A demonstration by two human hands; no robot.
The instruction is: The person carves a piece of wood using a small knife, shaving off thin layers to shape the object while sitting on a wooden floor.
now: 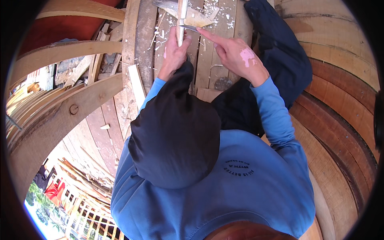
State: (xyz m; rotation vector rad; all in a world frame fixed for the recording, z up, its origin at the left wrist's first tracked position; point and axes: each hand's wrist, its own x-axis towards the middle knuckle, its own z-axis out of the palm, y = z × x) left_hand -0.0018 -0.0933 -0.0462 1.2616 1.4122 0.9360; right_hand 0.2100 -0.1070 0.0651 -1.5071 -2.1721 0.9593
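Note:
A narrow, pale wooden stick (182,18) points away from me at the top of the view, and my left hand (173,52) is wrapped round its near end. My right hand (240,60) is closed on a knife (189,28); the handle is hidden in the palm. Its forefinger lies stretched along the back of the blade, whose tip meets the stick just beyond my left hand. My left forearm passes beside my raised knee (176,132), in dark trousers. Behind the stick a flat, pale piece of wood (196,18) lies on the boards.
White shavings (228,16) are scattered over the plank floor (146,36). Curved wooden ribs (72,50) rise on the left, with scrap wood (94,68) between them. Curved planking (340,86) walls the right side. A loose light batten (136,84) lies left of my arm.

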